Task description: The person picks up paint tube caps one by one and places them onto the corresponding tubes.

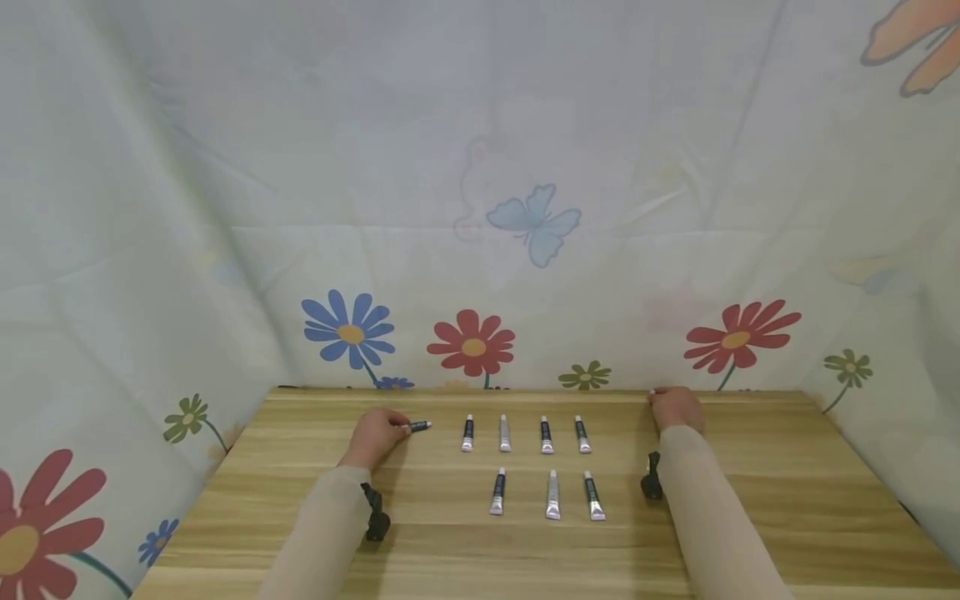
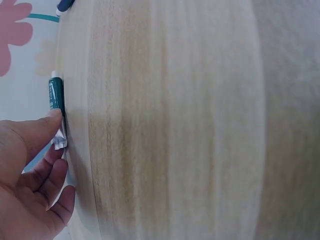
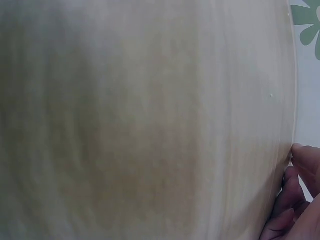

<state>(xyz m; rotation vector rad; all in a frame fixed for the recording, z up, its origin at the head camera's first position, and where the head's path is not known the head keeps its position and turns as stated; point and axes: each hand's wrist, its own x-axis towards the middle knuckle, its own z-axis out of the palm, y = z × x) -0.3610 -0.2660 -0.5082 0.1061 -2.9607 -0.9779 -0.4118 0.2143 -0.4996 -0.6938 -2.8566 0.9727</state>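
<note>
At the left of the table, my left hand pinches a small paint tube by its crimped silver end. In the left wrist view this tube shows a dark green label and a white cap, with the thumb across its lower part. Further right lie two rows of similar tubes, among them a dark-labelled tube in the back row and a silver one in the front row. My right hand rests by the table's back edge, its fingers loosely curled; no object shows in it in the right wrist view.
The wooden table ends at the back against a pale curtain printed with flowers and a butterfly. Dark wrist cameras are worn on both sleeves. The several loose tubes lie between the two arms.
</note>
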